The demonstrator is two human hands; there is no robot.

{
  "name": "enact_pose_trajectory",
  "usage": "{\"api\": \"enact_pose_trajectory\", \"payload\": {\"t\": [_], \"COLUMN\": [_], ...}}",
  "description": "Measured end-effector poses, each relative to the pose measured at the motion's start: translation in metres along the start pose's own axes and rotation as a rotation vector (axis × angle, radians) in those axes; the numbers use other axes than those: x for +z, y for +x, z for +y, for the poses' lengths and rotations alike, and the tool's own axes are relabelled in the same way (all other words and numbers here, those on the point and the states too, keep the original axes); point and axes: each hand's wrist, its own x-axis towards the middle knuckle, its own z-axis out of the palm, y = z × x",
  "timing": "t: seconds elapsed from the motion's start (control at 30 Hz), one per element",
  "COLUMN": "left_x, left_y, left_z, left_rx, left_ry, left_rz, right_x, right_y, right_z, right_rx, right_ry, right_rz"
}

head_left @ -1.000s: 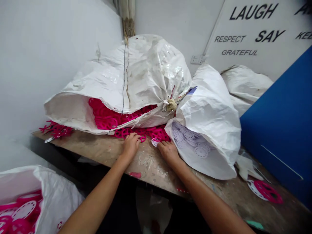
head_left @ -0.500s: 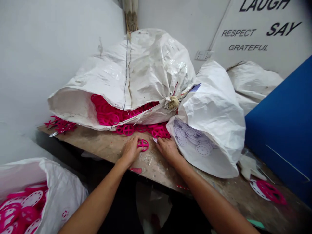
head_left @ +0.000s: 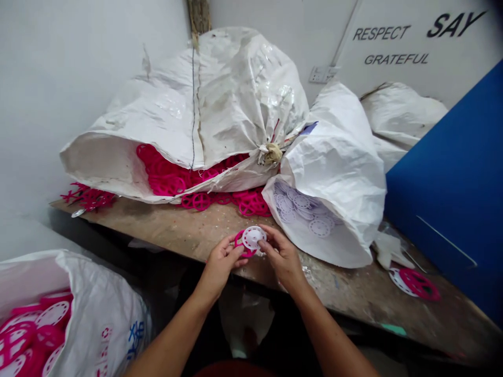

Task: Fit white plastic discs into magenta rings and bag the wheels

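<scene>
My left hand (head_left: 223, 259) is closed on a pink spoked plastic wheel (head_left: 239, 240), pinching it at its near left side. Between the fingers of my right hand (head_left: 281, 254) is a white plastic disc (head_left: 252, 236) with a ring of small slots. The disc overlaps the wheel's upper right, both held over the table's front edge; whether they are joined I cannot tell. Behind the hands, more pink wheels (head_left: 251, 203) lie at the mouth of a large white sack (head_left: 231, 99). A second white sack (head_left: 349, 146) holds several white discs (head_left: 301, 201).
The worn tabletop (head_left: 173, 225) runs across in front of me. At lower left an open white bag (head_left: 106, 293) contains pink-and-white pieces (head_left: 47, 327). A blue panel (head_left: 444, 209) stands at right, near a pink wheel (head_left: 419, 284) with a white disc. Pink scraps (head_left: 88, 198) lie far left.
Both hands have come nearer and together. The left has lifted the pink wheel off the table; the right has brought the white disc against it. The view has shifted slightly.
</scene>
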Motion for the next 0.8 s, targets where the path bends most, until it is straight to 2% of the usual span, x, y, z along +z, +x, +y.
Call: {"api": "enact_pose_trajectory", "payload": {"t": [0.1, 0.17, 0.3, 0.4, 0.53, 0.67, 0.8], "left_x": [0.006, 0.004, 0.0, 0.003, 0.009, 0.01, 0.011], "left_y": [-0.004, -0.007, -0.013, -0.016, -0.018, -0.024, -0.025], "left_z": [-0.005, -0.006, -0.004, -0.004, -0.007, -0.006, -0.01], "left_rx": [0.068, 0.103, 0.194, 0.258, 0.181, 0.074, 0.102], "left_ry": [0.016, 0.08, 0.287, 0.374, 0.212, 0.166, 0.227], "left_rz": [0.035, 0.026, 0.011, 0.017, -0.031, -0.062, 0.006], "right_x": [0.001, 0.0, -0.002, -0.003, -0.003, -0.006, -0.002], "right_y": [-0.004, -0.007, -0.006, -0.005, -0.007, -0.011, -0.02], "right_z": [-0.001, -0.007, -0.016, -0.016, -0.013, -0.009, -0.006], "right_rx": [-0.122, -0.172, -0.12, -0.058, 0.094, 0.165, 0.164], "right_ry": [-0.174, -0.204, -0.149, -0.08, 0.101, 0.293, 0.256], "right_rz": [0.008, -0.015, -0.146, -0.155, -0.06, -0.171, -0.191]}}
